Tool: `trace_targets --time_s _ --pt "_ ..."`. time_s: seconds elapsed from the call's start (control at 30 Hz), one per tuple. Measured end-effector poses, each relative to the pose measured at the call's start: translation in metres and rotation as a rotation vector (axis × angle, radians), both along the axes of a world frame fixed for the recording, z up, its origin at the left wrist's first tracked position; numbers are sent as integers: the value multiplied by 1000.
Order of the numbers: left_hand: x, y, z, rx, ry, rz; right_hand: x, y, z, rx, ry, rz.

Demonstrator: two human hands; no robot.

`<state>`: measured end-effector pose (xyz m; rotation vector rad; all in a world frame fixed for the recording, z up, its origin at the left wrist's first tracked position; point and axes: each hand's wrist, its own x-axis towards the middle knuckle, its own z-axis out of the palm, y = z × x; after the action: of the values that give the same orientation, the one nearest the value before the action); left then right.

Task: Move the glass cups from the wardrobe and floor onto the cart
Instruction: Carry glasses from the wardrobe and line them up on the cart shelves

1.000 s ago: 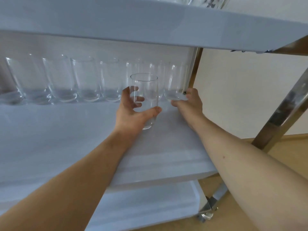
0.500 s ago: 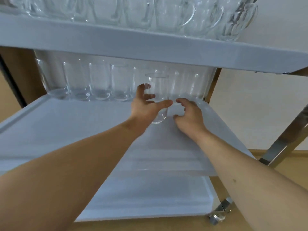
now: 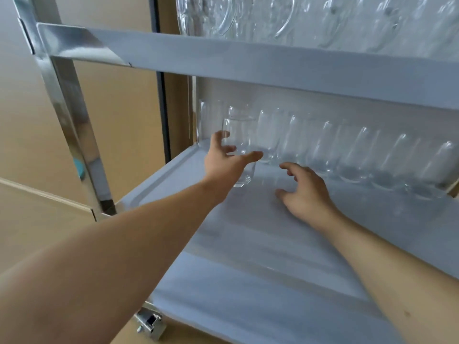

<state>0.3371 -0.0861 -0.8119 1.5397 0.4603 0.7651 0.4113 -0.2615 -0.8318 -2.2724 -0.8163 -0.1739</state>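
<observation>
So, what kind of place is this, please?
Probably a storage or service room indoors, though this is uncertain. A wheeled steel cart holds a row of glass cups on its middle shelf, glass mugs stand above, and tan panels are behind.

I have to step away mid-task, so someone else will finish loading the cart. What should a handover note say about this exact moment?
Left hand: grips a glass, held upright above the left part of the cart's middle shelf, just in front of the row.
Right hand: open, holding nothing, low over the shelf beside it.
Row of glasses: lined along the back of the middle shelf. Handled mugs sit on the top shelf.
Done: many cups are on the cart.
Left: set this glass down by the row. The wardrobe and floor are out of view, so check there for more cups.
</observation>
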Motion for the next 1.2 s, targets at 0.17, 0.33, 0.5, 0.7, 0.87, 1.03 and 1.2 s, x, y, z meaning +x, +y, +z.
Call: trace_targets --time_s 0.17,0.33,0.5,0.7,0.87,1.03,1.2 --pt "-3 43 -2 17 -9 104 -3 39 3 -11 -36 59" --pt "-2 70 0 37 2 160 -1 68 3 -20 -41 93" --pt "6 84 -6 74 -20 210 -2 86 -1 -57 -82 123" --pt "12 92 -8 121 -20 206 -3 86 -7 -128 -144 129" --pt "15 95 -7 157 0 231 -3 86 -9 -179 -150 121" --pt "16 96 -9 184 26 228 -5 85 -8 -195 -129 101" --pt "11 94 -10 225 41 246 -8 84 -8 -213 -129 91"
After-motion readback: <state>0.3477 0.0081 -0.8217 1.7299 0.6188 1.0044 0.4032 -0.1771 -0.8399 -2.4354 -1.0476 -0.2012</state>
